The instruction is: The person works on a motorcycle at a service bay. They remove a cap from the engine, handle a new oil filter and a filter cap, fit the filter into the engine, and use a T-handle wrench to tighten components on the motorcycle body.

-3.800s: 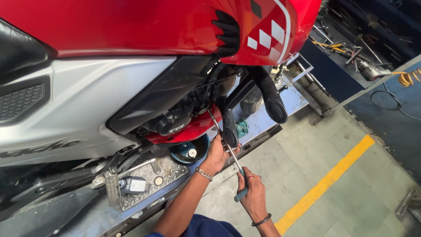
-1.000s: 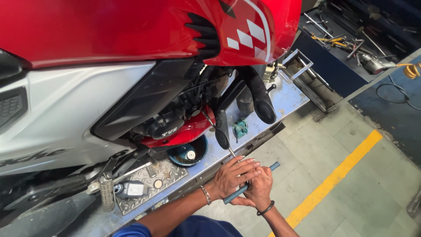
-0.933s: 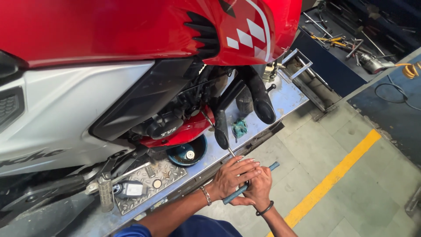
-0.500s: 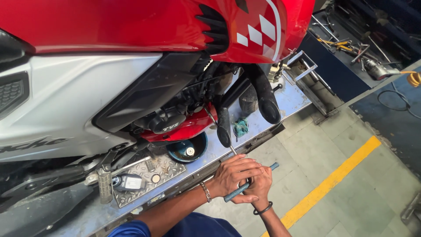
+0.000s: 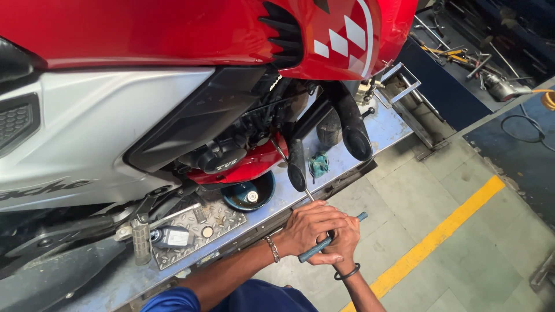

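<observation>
Your left hand [image 5: 309,226] and right hand [image 5: 342,242] both grip the screwdriver [image 5: 324,245]; its tip is hidden behind the motorcycle [image 5: 173,86] fairing.

A red and white motorcycle [image 5: 173,75] stands on a metal surface [image 5: 341,167]. A dark bowl [image 5: 250,195] sits under it. A yellow line [image 5: 439,237] crosses the floor.

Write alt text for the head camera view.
Both hands, left hand over right hand, grip a blue-handled T-shaped tool whose shaft runs up toward the underside of a red and silver motorcycle. A dark drain pan sits on the metal lift platform beneath the engine.
</observation>
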